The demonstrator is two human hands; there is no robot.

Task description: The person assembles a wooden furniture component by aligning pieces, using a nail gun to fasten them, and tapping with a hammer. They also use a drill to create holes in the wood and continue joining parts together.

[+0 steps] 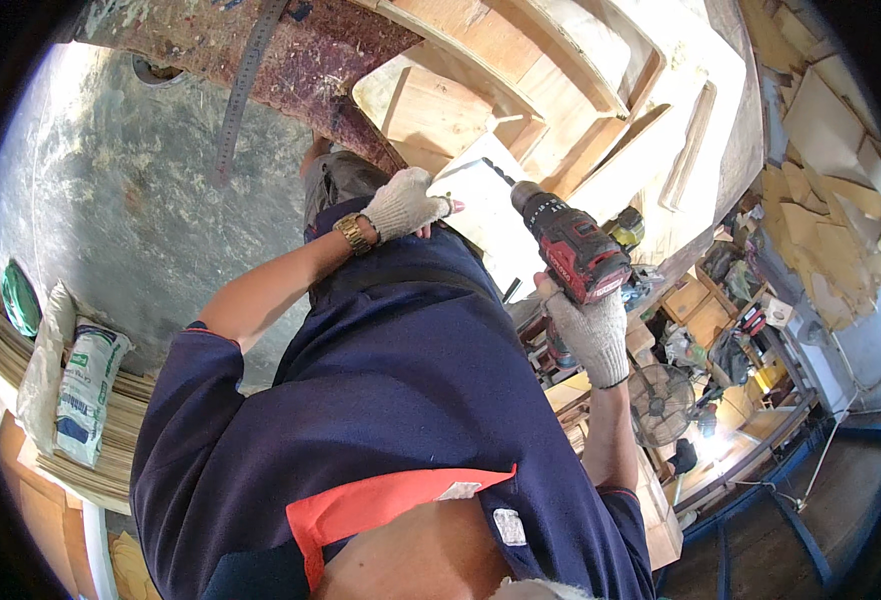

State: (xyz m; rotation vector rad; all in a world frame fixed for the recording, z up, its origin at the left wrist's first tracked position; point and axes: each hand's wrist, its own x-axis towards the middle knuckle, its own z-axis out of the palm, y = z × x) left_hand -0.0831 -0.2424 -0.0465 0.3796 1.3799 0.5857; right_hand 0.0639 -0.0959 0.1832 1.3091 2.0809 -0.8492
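A red and black cordless drill [572,245] is in my right hand [590,325], which wears a knitted glove with bare fingertips and is closed around the handle. The drill's dark bit [498,172] points up and left, over a bright white surface [488,222]. My left hand [407,204], gloved alike, is in front of my waist beside that surface. Its fingers are curled together, and what they may hold is hidden. A gold wristwatch [352,235] circles my left wrist. Beyond both hands lies a wooden piece with curved ribs and open compartments [520,75].
A metal ruler [245,90] lies on the paint-stained bench [190,40] at the far left. A yellow-green tool [625,228] sits just past the drill. Cluttered shelves and a fan [660,405] stand at the right. Stacked sheets [110,470] and a white sack [92,390] are at the left.
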